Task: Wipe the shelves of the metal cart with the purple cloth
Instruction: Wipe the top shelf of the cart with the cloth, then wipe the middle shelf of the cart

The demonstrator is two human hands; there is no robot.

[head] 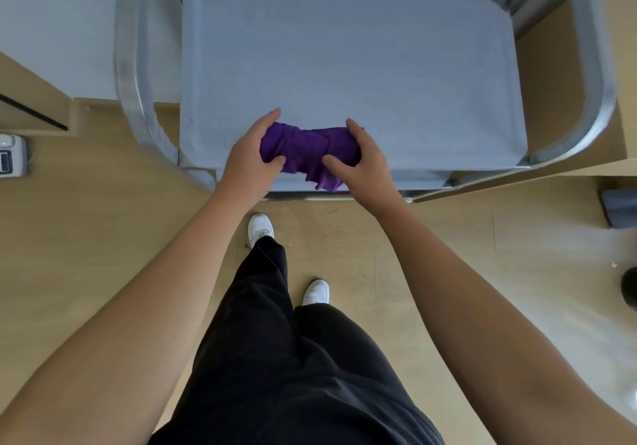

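Both sets of fingers (272,162) curl round the purple cloth (306,149), left hand (248,158) and right hand (365,165) bunching it into a pad at the near edge of the metal cart's top shelf (344,48), probably so wiping starts there.

The cloth (306,149) is gripped at one end by the left hand (248,165) and at the other by the right hand (365,165), at the near edge of the top shelf (344,48). Most of that shelf is spread beyond the grip. The left frame tube (131,65) and right frame tube (596,65) are set well to either side. Nearer than the grip, the left shoe (261,227) and right shoe (316,291) are planted on the floor (103,237).
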